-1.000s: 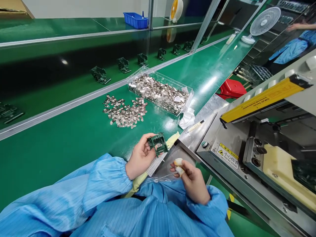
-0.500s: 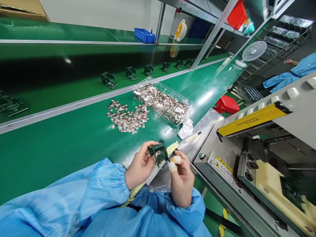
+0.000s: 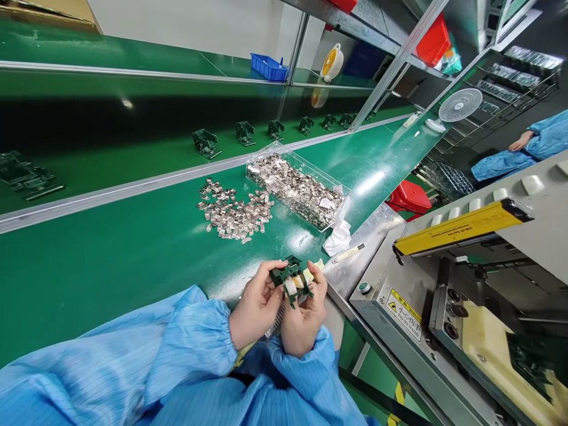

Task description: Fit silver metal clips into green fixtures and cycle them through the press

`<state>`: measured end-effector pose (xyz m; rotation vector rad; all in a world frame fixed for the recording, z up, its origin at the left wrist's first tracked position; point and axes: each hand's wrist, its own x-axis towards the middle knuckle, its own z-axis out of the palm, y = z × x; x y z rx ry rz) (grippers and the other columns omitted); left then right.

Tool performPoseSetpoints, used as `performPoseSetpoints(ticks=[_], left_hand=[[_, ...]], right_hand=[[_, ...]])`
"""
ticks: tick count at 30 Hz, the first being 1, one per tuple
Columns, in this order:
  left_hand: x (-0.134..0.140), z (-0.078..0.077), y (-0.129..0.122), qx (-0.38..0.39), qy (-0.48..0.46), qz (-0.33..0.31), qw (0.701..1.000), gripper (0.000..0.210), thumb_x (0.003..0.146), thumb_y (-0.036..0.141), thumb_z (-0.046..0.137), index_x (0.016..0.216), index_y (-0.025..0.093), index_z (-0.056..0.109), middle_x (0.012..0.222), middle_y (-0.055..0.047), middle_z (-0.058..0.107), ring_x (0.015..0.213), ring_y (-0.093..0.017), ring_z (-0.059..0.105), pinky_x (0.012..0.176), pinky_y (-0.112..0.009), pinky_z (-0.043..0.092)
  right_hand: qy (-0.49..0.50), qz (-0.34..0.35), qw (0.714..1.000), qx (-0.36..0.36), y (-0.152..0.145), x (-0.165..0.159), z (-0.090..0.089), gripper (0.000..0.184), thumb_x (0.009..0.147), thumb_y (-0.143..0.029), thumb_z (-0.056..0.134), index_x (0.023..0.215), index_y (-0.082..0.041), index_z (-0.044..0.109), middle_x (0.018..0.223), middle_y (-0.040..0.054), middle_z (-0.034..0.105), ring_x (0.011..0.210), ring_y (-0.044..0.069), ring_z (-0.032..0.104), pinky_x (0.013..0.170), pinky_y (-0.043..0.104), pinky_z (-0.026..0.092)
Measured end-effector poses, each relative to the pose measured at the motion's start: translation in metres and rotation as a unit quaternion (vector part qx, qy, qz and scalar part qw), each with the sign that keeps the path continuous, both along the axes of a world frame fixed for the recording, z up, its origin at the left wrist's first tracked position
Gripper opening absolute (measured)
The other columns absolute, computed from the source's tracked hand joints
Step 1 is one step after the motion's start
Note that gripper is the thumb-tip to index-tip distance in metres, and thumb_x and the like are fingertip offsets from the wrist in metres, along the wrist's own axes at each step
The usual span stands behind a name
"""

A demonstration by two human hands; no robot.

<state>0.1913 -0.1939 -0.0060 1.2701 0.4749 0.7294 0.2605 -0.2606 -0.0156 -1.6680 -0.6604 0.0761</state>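
The left hand (image 3: 252, 313) is pinching a dark-green plastic frame (image 3: 289, 265) at the view's six o'clock, apparently steadying it for the right hand (image 3: 304, 328), whose wrapped fingers (image 3: 290, 286) are resting inside, their grip unclear; metal clips (image 3: 237, 216) are lying handily toward eleven o'clock.

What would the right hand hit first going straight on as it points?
The green part, most likely: the right hand's covered fingertips show within its opening. Depth is unclear, so any gap before contact can't be told.
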Motion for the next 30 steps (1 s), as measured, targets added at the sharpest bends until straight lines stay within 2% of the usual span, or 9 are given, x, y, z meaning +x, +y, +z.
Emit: performPoseSetpoints(ticks=[8,11,14,17,20,23,25,28,30], left_hand=[[-0.002,-0.001,-0.002,0.016,0.006,0.002,1.000,0.033,0.090,0.018,0.053,0.123,0.022,0.047,0.105,-0.006,0.066,0.090,-0.015,0.067,0.083,-0.027,0.055],[-0.003,-0.003,-0.002,0.033,-0.007,-0.017,0.999,0.031,0.093,0.018,0.052,0.123,0.023,0.047,0.109,-0.006,0.065,0.091,-0.014,0.065,0.082,-0.025,0.054],[-0.004,-0.004,-0.002,0.027,-0.013,-0.032,0.999,0.030,0.093,0.021,0.054,0.122,0.023,0.048,0.109,-0.006,0.064,0.090,-0.013,0.064,0.080,-0.023,0.053],[-0.005,-0.002,-0.003,-0.002,-0.020,-0.040,0.999,0.032,0.092,0.027,0.058,0.122,0.023,0.048,0.106,-0.006,0.064,0.087,-0.013,0.063,0.075,-0.022,0.054],[-0.006,0.000,-0.005,-0.017,-0.022,-0.050,0.998,0.033,0.090,0.031,0.061,0.120,0.023,0.049,0.101,-0.005,0.063,0.085,-0.013,0.063,0.071,-0.021,0.054],[-0.007,0.002,-0.009,-0.006,-0.016,-0.065,0.998,0.033,0.090,0.033,0.061,0.120,0.023,0.050,0.094,-0.003,0.062,0.079,-0.012,0.062,0.072,-0.022,0.054],[-0.008,0.005,-0.010,0.000,-0.006,-0.068,0.998,0.035,0.090,0.034,0.062,0.120,0.022,0.050,0.091,-0.002,0.061,0.075,-0.011,0.061,0.072,-0.023,0.055],[-0.007,0.014,-0.008,-0.004,0.009,-0.080,0.997,0.038,0.087,0.036,0.065,0.119,0.022,0.050,0.098,-0.004,0.061,0.078,-0.013,0.063,0.074,-0.025,0.056],[-0.005,0.022,-0.007,-0.015,0.020,-0.106,0.994,0.040,0.087,0.038,0.065,0.120,0.022,0.048,0.102,-0.005,0.061,0.081,-0.014,0.064,0.075,-0.027,0.057]], right_hand=[[0.045,0.005,0.998,0.046,0.001,0.002,0.001,0.009,0.082,-0.025,0.064,0.090,-0.020,0.065,0.138,0.0130,0.048,0.128,0.029,0.046,0.104,0.047,0.040],[0.127,0.013,0.990,0.067,-0.001,0.004,0.004,0.027,0.080,-0.029,0.070,0.104,-0.021,0.063,0.136,0.0116,0.052,0.126,0.027,0.049,0.104,0.045,0.041],[0.250,0.063,0.960,0.108,-0.004,0.007,0.010,0.047,0.076,-0.032,0.075,0.118,-0.024,0.055,0.130,0.0098,0.057,0.113,0.024,0.058,0.095,0.041,0.048],[0.350,0.119,0.918,0.146,-0.005,0.011,0.019,0.053,0.069,-0.033,0.080,0.115,-0.025,0.054,0.127,0.0080,0.059,0.107,0.022,0.060,0.088,0.036,0.051],[0.408,0.153,0.884,0.171,-0.006,0.014,0.028,0.060,0.062,-0.029,0.085,0.113,-0.026,0.054,0.118,0.0057,0.062,0.104,0.022,0.061,0.081,0.032,0.053],[0.418,0.176,0.873,0.181,-0.008,0.016,0.033,0.062,0.061,-0.030,0.085,0.114,-0.027,0.053,0.108,0.0035,0.063,0.096,0.022,0.063,0.078,0.033,0.055],[0.425,0.201,0.866,0.172,-0.012,0.020,0.034,0.063,0.062,-0.031,0.085,0.115,-0.027,0.053,0.108,0.0043,0.064,0.097,0.024,0.064,0.079,0.035,0.055],[0.398,0.264,0.865,0.154,-0.028,0.034,0.032,0.062,0.068,-0.031,0.082,0.123,-0.028,0.052,0.125,0.0081,0.061,0.112,0.027,0.060,0.088,0.040,0.053],[0.319,0.307,0.886,0.140,-0.045,0.046,0.033,0.064,0.074,-0.028,0.079,0.131,-0.031,0.050,0.142,0.0078,0.051,0.126,0.027,0.051,0.098,0.042,0.048]])
